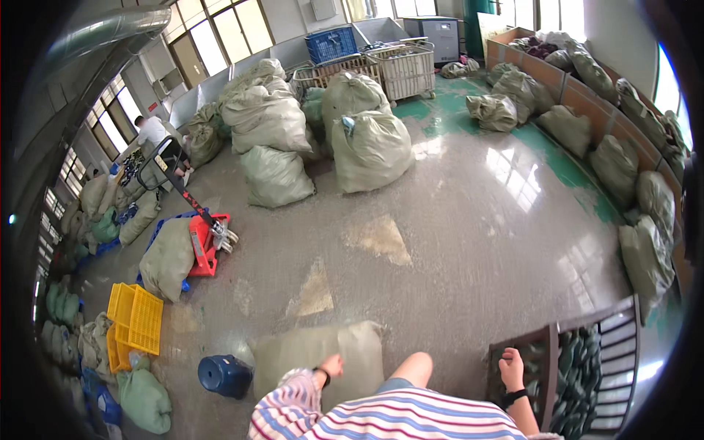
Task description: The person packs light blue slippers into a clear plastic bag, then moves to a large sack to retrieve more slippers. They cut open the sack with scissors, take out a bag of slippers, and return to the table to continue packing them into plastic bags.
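Observation:
A pale green woven sack [352, 356] lies on the floor right in front of me, partly hidden by my striped sleeve and knee. My left hand [331, 366] is over it, fingers curled closed with nothing visible in them; whether it touches the sack is hard to tell. To the right, my right hand [511, 369] hangs by the near side of a dark slatted crate [544, 363], its fingers half bent and a little apart, holding nothing I can see. Rows of dark green bundled items [576, 381] fill that crate.
A blue plastic stool [225, 375] stands left of the sack. Yellow crates [139, 319] and a red pallet jack [209, 246] bearing a sack are farther left. Big stuffed sacks [372, 152] stand ahead, with wheeled cages [401, 71] behind. Another person [154, 132] bends at far left.

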Motion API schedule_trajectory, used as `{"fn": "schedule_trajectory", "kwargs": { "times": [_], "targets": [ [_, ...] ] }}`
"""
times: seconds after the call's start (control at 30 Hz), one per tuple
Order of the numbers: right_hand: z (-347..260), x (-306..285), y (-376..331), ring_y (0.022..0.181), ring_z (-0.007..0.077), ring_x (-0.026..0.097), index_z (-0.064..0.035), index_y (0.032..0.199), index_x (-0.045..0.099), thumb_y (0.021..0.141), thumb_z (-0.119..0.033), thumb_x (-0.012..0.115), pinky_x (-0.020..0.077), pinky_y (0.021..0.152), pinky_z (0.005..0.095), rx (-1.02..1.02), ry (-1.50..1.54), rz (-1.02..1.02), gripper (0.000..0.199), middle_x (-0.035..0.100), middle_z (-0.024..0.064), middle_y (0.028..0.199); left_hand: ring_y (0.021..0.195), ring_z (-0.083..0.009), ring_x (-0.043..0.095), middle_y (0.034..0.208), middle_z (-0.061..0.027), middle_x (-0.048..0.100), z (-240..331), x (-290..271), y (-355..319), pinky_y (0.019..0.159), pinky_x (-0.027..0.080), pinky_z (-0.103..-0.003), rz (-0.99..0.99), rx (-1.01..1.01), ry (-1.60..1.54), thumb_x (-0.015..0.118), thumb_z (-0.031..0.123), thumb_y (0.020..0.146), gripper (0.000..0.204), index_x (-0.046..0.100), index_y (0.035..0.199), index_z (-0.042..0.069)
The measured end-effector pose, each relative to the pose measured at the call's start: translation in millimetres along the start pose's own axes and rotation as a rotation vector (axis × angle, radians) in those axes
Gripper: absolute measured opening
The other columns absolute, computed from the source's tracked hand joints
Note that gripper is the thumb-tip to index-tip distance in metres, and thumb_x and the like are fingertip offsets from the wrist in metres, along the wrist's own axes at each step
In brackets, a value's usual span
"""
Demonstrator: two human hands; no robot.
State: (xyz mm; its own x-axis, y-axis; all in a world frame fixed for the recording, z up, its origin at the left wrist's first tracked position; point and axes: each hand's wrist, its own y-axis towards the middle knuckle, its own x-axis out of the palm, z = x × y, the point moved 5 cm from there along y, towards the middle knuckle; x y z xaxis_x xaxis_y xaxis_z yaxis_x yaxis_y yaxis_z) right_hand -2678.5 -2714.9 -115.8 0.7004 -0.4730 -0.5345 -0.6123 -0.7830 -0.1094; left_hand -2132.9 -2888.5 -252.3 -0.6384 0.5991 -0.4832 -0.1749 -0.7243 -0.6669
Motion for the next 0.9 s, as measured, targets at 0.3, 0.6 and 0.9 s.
{"fn": "schedule_trajectory", "kwargs": {
  "times": [0.3,0.6,0.9],
  "targets": [
    [-7.7,58.3,354.9,0.081,0.0228,0.063,-0.0022,0.103,0.059,0.074,-0.006,0.061,0.0504,0.072,0.0328,0.000,0.059,-0.159,0.030,0.064,0.0120,0.090,0.112,-0.0328,0.054,0.120,-0.0200,0.057,56.2,27.5,145.2,0.094,0.043,-0.040,-0.311,-0.373,0.526,0.057,0.031,0.081,0.044,0.058,0.118,0.007],
    [204.4,-32.1,475.1,0.080,0.0262,0.066,-0.0017,0.094,0.067,0.068,-0.018,0.066,0.0522,0.073,0.0374,0.376,-0.265,-0.268,0.030,0.069,0.0158,0.084,0.080,-0.0387,0.060,0.085,-0.0190,0.064,683.8,-101.6,520.0,0.068,0.047,-0.047,0.332,0.526,0.333,0.056,0.030,0.082,0.024,0.058,0.087,0.006],
    [276.0,-164.1,646.2,0.091,0.0360,0.062,-0.0022,0.089,0.068,0.073,-0.019,0.055,0.0494,0.080,0.0438,0.707,-0.316,-0.252,0.027,0.065,0.0210,0.096,0.076,-0.0209,0.059,0.081,-0.0115,0.059,1022.0,104.1,676.3,0.067,0.050,-0.037,-0.079,0.701,0.317,0.055,0.011,0.084,0.021,0.051,0.101,0.001]
  ]
}}
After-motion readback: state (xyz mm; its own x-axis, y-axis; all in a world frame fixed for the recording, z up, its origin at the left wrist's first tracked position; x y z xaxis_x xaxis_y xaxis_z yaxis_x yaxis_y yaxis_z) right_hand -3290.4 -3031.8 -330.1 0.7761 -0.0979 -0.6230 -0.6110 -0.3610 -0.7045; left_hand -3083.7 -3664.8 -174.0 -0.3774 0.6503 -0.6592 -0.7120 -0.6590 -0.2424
